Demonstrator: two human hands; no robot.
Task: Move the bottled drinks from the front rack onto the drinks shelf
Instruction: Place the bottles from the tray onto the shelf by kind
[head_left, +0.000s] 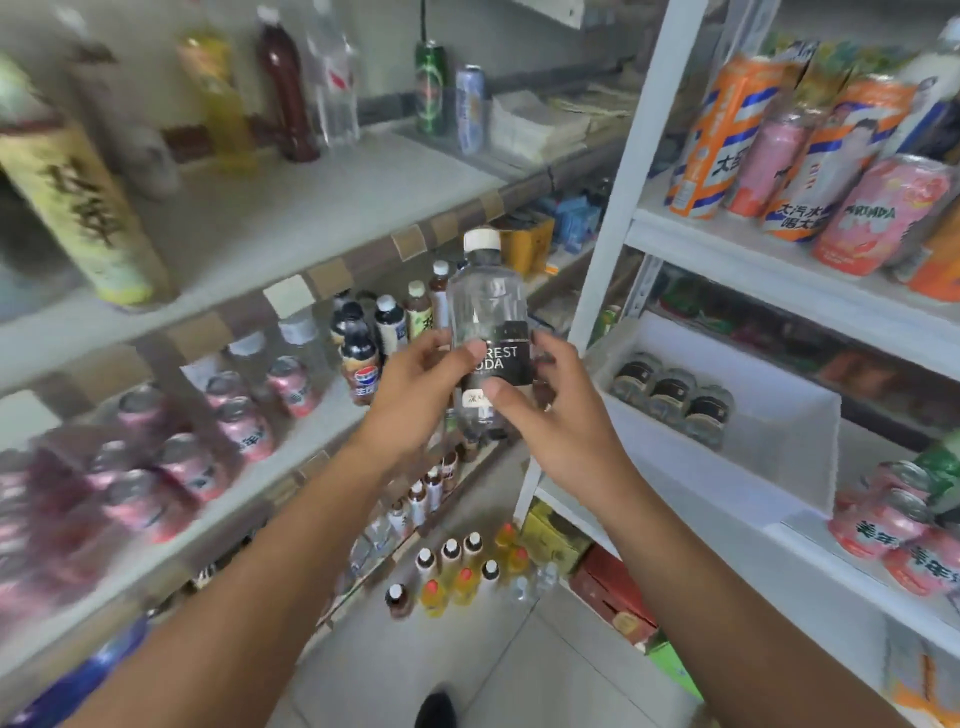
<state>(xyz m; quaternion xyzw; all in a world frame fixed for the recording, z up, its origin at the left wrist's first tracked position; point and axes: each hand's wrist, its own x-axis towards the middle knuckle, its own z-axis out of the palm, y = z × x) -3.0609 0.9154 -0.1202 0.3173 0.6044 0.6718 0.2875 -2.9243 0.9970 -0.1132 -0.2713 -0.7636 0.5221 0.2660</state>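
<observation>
A clear soda water bottle (485, 306) with a white cap and a black label is upright in mid-air between the two shelving units. My left hand (421, 395) holds it from the left, thumb across the label. My right hand (556, 410) holds it from the right, thumb on the lower label. More of the same bottles (670, 397) lie in a white tray on the right rack (727, 244). The drinks shelf (322, 415) on the left carries cola bottles (358, 364), tea bottles and pink cans.
Several bottles (457, 571) stand on the tiled floor below my hands, beside cardboard boxes (613, 597). The upper left shelf holds tall bottles and two cans. Large orange and pink bottles crowd the top right shelf. My shoe shows at the bottom edge.
</observation>
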